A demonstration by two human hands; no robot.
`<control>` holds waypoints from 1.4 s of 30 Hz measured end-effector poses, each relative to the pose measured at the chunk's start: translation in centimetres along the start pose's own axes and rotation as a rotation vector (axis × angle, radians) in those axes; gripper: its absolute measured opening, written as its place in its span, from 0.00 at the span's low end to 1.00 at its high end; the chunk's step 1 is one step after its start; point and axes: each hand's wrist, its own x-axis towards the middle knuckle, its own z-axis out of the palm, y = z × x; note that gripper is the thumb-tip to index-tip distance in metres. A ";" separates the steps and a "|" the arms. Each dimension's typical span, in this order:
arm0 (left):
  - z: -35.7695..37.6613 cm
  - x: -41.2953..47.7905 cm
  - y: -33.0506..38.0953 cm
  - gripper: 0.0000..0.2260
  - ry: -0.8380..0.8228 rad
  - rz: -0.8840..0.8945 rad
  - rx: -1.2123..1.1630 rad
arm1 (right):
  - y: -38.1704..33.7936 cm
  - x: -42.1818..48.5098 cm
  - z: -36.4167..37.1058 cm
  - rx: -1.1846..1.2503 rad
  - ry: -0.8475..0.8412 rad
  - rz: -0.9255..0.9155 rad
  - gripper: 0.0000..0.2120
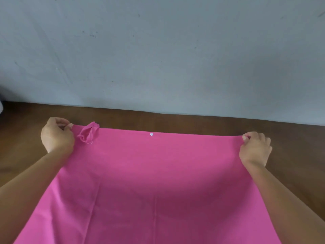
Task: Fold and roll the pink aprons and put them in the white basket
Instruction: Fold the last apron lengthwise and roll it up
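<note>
the pink apron lies flat on the bench; left hand and right hand each pinch a far corner, probably to stretch it smooth before folding.

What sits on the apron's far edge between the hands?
Head view: a bunched pink strap beside the left hand, then a small white dot near mid-edge; plain apron onward to the right hand.

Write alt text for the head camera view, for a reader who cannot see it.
The left hand and right hand each pinch a far corner of a pink apron spread on a brown table. A white dot sits midway along its far edge, a bunched strap near the left corner; a grey wall stands behind.
</note>
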 end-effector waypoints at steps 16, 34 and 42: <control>5.8 5.9 3.7 0.07 0.049 0.020 0.015 | -2.9 8.3 4.8 -0.028 0.068 0.013 0.07; 3.4 -0.1 3.6 0.27 -0.116 0.161 0.250 | -2.2 1.9 1.5 -0.104 -0.247 -0.187 0.30; 0.4 -12.3 2.8 0.27 -0.292 0.295 0.236 | 0.0 -5.0 -1.5 -0.153 -0.377 -0.226 0.33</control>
